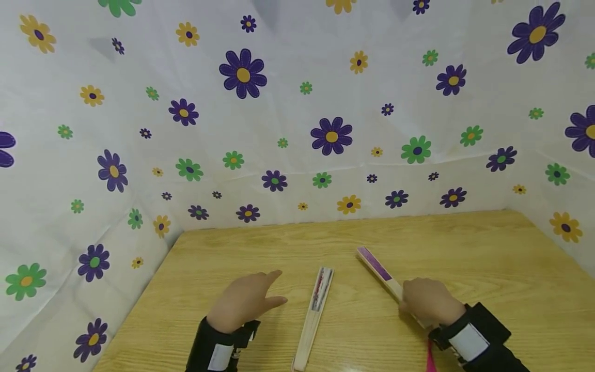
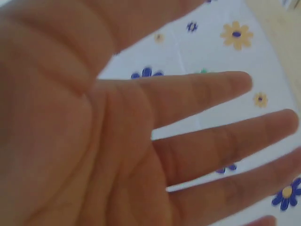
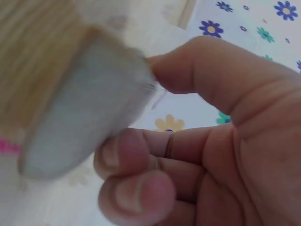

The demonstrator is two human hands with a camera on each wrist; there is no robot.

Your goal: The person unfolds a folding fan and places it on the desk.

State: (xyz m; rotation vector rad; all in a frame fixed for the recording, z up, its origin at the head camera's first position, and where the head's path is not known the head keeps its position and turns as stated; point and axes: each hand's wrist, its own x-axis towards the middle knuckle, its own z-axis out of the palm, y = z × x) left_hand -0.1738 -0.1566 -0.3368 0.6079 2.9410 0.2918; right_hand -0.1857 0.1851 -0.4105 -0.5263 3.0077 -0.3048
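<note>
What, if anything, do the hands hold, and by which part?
The right hand holds a folded fan by its pale section, below the purple panel; the left hand, nothing.

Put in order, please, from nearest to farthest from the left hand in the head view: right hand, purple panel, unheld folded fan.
From the left hand:
1. Unheld folded fan, just to its right.
2. Purple panel, farther right, on the other fan.
3. Right hand, rightmost.
</note>
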